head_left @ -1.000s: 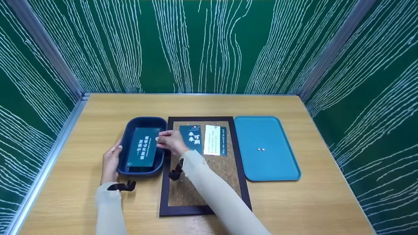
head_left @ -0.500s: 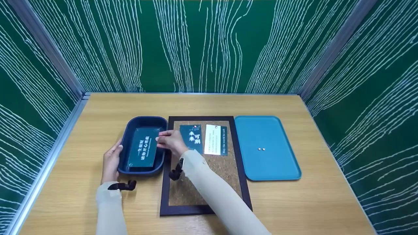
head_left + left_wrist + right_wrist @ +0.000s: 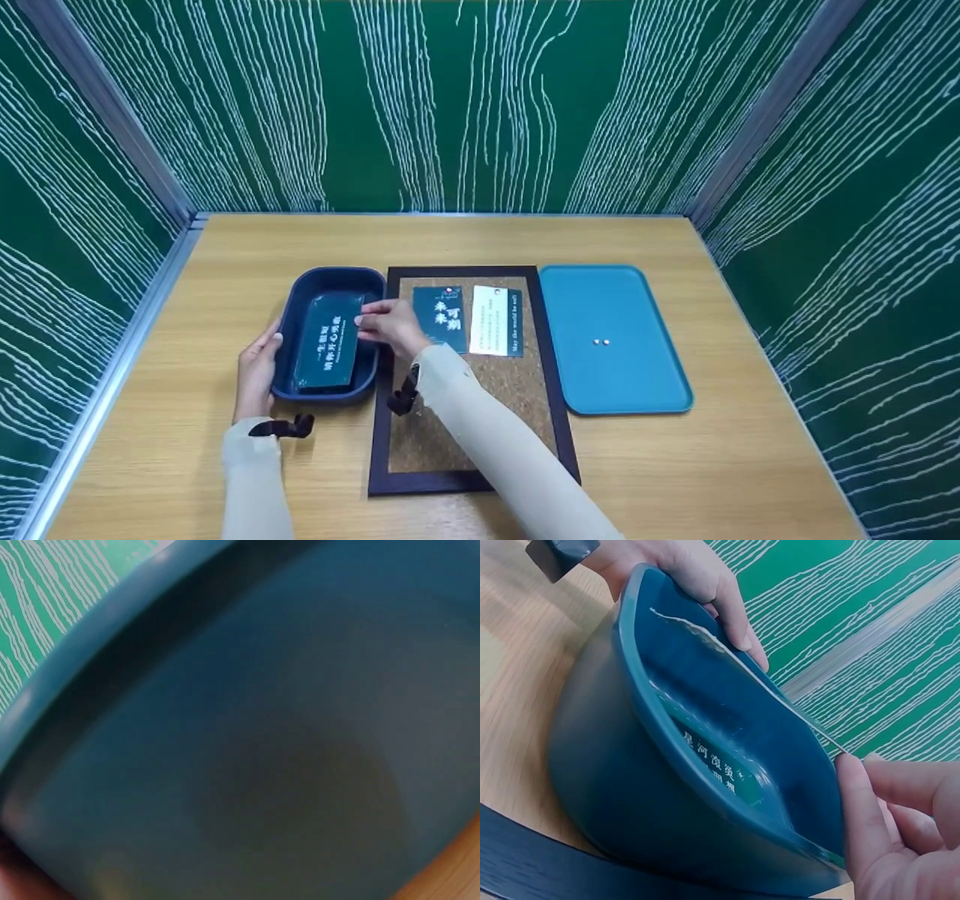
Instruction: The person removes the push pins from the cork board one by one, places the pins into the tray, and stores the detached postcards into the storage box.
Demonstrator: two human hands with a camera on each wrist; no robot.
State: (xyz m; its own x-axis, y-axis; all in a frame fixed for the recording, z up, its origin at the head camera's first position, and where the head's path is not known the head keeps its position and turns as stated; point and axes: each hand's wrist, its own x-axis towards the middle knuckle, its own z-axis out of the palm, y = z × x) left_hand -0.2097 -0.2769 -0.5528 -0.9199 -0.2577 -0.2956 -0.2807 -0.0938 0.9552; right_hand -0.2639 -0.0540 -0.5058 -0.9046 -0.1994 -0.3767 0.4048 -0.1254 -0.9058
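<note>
My right hand [image 3: 394, 328] pinches the right edge of a dark green card [image 3: 324, 352] with white lettering, held over a deep navy-blue plastic box [image 3: 322, 397]. In the right wrist view the card shows nearly edge-on, a thin line across the opening, and the right fingers [image 3: 862, 810] meet its near end. A second lettered card [image 3: 716, 765] lies at the bottom of the box. My left hand [image 3: 257, 371] grips the box's left side at the rim. The box wall [image 3: 225, 735] fills most of the left wrist view, which hides the fingers there.
Right of the box lies a dark-framed corkboard [image 3: 469, 427] bearing a pinned green card [image 3: 435, 319] and a pinned white-and-green card [image 3: 491, 322]. Beyond it, a blue tray [image 3: 615, 382] holds two small shiny pins [image 3: 601, 342]. Patterned green walls border the wooden table.
The green card has tilted and its right edge has shifted slightly left, along with the right hand's fingertips. The left hand and box stay almost where they were.
</note>
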